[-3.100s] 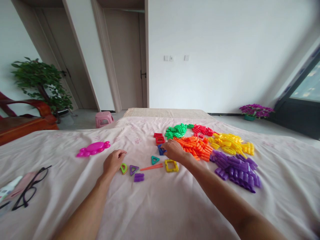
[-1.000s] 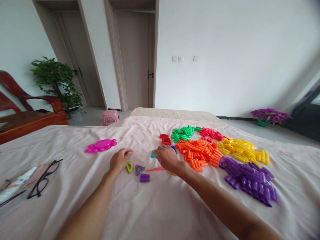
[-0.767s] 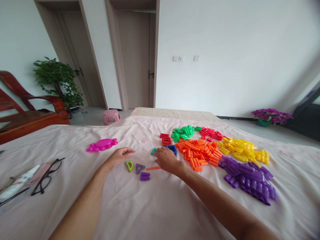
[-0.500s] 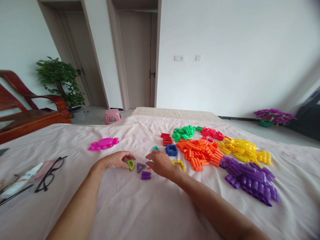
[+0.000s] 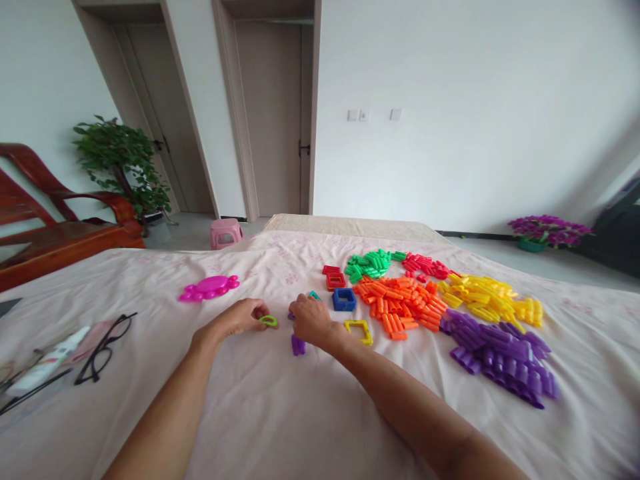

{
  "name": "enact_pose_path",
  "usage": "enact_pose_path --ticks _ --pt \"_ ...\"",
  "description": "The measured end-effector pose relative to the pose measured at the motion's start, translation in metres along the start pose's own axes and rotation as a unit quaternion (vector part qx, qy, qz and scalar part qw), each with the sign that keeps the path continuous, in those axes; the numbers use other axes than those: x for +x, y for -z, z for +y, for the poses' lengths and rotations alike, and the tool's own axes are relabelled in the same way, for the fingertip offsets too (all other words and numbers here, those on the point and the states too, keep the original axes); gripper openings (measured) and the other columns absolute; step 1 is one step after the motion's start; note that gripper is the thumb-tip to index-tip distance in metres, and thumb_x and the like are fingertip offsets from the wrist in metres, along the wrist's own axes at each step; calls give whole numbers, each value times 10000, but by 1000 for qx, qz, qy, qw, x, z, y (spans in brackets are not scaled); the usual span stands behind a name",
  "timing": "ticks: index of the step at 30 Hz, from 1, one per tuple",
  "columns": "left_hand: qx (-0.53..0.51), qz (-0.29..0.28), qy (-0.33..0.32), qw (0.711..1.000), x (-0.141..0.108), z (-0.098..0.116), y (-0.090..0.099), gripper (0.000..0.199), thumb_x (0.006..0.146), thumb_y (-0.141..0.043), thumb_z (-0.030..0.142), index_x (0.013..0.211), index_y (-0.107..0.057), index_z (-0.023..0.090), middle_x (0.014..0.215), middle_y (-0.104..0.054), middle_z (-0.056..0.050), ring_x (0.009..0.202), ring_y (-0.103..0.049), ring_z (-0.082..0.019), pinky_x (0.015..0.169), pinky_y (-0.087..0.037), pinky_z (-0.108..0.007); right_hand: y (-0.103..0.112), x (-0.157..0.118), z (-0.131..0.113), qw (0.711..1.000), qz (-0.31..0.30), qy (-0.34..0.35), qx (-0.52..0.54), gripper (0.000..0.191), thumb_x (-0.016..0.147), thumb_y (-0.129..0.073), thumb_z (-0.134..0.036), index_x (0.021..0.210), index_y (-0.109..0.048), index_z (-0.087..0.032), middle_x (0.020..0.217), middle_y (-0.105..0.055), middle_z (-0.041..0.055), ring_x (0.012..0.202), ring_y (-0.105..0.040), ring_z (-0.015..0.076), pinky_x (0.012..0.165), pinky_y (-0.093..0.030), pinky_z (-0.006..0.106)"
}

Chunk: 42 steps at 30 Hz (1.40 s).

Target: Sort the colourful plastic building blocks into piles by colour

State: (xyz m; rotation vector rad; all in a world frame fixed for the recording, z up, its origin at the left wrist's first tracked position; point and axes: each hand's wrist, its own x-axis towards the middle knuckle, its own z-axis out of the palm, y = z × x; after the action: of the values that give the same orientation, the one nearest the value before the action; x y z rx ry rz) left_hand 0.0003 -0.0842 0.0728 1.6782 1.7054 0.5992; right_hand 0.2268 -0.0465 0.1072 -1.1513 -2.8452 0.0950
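So on my head cam feed I've got the left hand [image 5: 243, 315] pinched on one end of the lime-green piece [image 5: 269, 321], thumb and fingertips nearly together with just that piece between them. It's around the middle of the cloth [image 5: 260, 413], well in from the far edge. Its long axis runs mostly left to right, and the free end points right and a touch toward the near edge. Can't tell if it's fully off the cloth. My right hand [image 5: 313, 320] is just across from it, fingers curled down and bunched, with a bit of a purple piece [image 5: 291, 316] poking out by the fingertips. Whether they're actually gripping it, I can't tell. Purple tube blocks [image 5: 299, 345] sit just below, lengthwise roughly near to far. A teal piece [image 5: 314, 295] peeks out behind the knuckles, and the yellow square frame [image 5: 367, 331] is just beside the wrist.
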Motion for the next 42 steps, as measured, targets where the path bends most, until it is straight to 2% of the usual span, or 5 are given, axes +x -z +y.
enact_pose_path --ticks 9,16,25,31,42 --pt "-57 73 -44 995 7 17 -22 353 646 -745 457 818 -679 156 810 -710 -53 773 -638 -223 682 -466 -301 -8 -11 20 996 81 -18 38 332 873 -571 -264 1187 -675 -244 1117 -685 78 1083 -569 237 899 -408 335" --pt "-111 104 -103 983 10 21 -36 259 718 -697 395 838 -665 167 817 -718 -42 799 -661 -214 754 -498 -323 -13 -11 14 989 113 -3 98 234 952 -551 -387 1037 -733 -267 970 -731 42 1002 -603 197 870 -385 288" --pt "-34 232 -122 964 9 34 -41 310 709 -738 417 924 -696 198 905 -684 -38 698 -582 -143 713 -491 -287 -18 -17 20 966 163 -19 200 178 956 -535 -245 1051 -682 -212 1029 -673 49 930 -630 148 772 -432 218" --pt "-209 214 -68 952 10 47 -52 378 708 -734 490 897 -658 171 764 -676 -29 709 -643 -174 653 -497 -292 -19 -17 18 954 205 -18 220 178 946 -546 -213 1071 -673 -220 1021 -667 45 899 -630 143 764 -453 213" --pt "-542 101 -81 830 1 65 -52 312 754 -754 274 1030 -658 164 1011 -718 -41 965 -662 -142 977 -497 -317 -24 -19 22 912 318 40 256 129 941 -602 -255 1028 -687 -211 1014 -667 45 913 -643 130 813 -491 207"
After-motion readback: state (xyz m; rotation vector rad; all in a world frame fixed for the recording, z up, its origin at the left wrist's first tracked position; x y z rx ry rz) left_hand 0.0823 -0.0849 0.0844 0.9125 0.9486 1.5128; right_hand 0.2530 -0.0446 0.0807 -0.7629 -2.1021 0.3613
